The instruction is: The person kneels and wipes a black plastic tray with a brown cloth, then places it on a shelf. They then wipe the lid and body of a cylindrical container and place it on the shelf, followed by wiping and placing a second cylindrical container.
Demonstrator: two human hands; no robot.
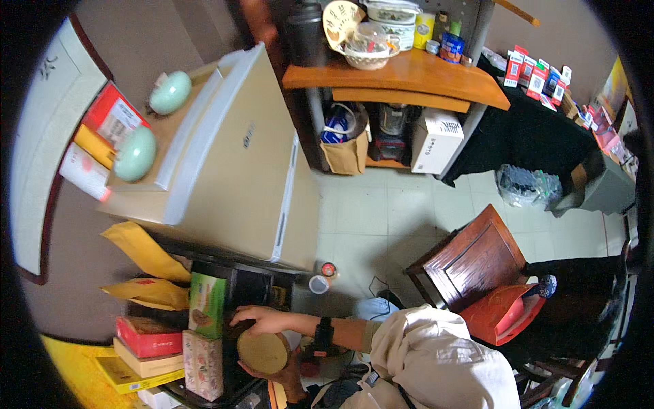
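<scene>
A round thing with a flat tan face (263, 352), like a tub or a lid, is held between my hands at the black shelf unit. My left hand (285, 375) cups its lower edge from beneath, fingers closed round it. From the right comes my right arm, a black watch on its wrist. My right hand (262, 319) bends over the upper rim with its thumb toward the tan face. Something dark brown beneath those fingers is partly hidden, and I cannot tell what it is. Beside the hands stand a green box (207, 304) and a flower-patterned box (203, 365).
Left of the hands are a red box (148, 336) and yellow packets (146, 293). A large tan cabinet (238, 157) bears two pale green eggs-shaped jars (170, 93). A wooden chair (473, 259) with a red bag (504, 313) stands right. A white cup (318, 284) is on the floor.
</scene>
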